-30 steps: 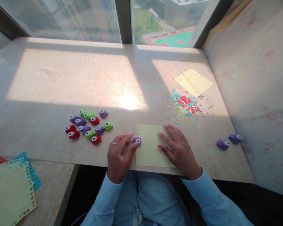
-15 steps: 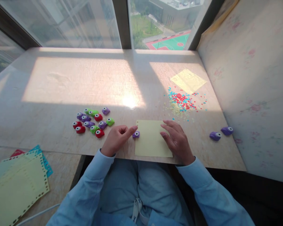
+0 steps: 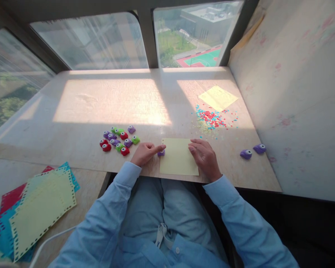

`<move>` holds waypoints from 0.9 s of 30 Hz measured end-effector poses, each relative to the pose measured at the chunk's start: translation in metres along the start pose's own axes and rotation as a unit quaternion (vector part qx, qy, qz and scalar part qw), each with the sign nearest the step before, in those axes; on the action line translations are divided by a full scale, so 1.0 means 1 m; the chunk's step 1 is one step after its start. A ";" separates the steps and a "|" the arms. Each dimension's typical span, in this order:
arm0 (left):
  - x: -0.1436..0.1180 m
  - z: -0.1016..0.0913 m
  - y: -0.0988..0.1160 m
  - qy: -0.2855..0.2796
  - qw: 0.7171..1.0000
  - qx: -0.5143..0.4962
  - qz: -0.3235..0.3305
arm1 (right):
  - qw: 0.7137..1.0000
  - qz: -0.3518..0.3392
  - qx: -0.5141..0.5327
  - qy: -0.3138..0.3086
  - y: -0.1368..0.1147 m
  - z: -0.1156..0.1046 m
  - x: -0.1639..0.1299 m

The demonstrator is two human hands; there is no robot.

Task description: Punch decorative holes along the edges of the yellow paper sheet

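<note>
A pale yellow paper sheet (image 3: 179, 158) lies near the table's front edge, with small holes showing at its upper left corner. A small purple craft punch (image 3: 161, 153) sits on the sheet's left edge. My left hand (image 3: 145, 153) has its fingers curled around the punch's left side, and the thumb lies across its top, partly hiding it. On the right edge of the sheet is my right hand (image 3: 204, 158), thumb and fingers drawn together at the paper's border.
Several red, green and purple punches (image 3: 120, 140) cluster left of my hands. Two purple punches (image 3: 246, 154) stand at the right by the wall. Coloured paper dots (image 3: 212, 119) lie scattered before a yellow sheet (image 3: 218, 98). Hole-edged sheets (image 3: 44, 204) are stacked at lower left.
My left thumb has come down onto the top of the purple punch. The right hand's fingers have drawn closer together at the sheet's edge. The camera view has shifted.
</note>
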State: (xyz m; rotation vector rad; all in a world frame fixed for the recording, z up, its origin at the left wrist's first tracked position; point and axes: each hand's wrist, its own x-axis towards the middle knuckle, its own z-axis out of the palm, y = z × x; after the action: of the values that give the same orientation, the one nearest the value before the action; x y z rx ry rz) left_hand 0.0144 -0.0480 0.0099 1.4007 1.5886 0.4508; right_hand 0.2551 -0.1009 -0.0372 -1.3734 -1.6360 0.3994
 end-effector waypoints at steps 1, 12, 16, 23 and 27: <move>0.000 0.001 0.000 0.000 1.000 0.005 0.000 | 1.000 0.002 0.002 0.001 0.000 0.000 0.000; 0.005 0.000 -0.001 -0.037 0.999 0.030 -0.020 | 1.000 0.008 0.001 0.009 0.001 0.001 -0.001; 0.008 -0.002 0.000 -0.056 0.997 0.055 -0.017 | 1.000 0.010 0.000 0.006 0.001 0.000 -0.001; 0.014 0.001 0.005 -0.045 0.990 0.132 0.028 | 1.000 0.013 -0.002 0.003 0.002 0.001 -0.001; 0.014 0.002 0.013 -0.052 0.985 0.160 0.035 | 1.000 0.008 -0.009 0.006 0.004 0.003 -0.002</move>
State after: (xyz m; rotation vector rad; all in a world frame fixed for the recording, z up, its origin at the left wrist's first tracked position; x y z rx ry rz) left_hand 0.0244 -0.0323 0.0130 1.6971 1.5794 0.1619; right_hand 0.2551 -0.1003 -0.0418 -1.3999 -1.6242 0.3858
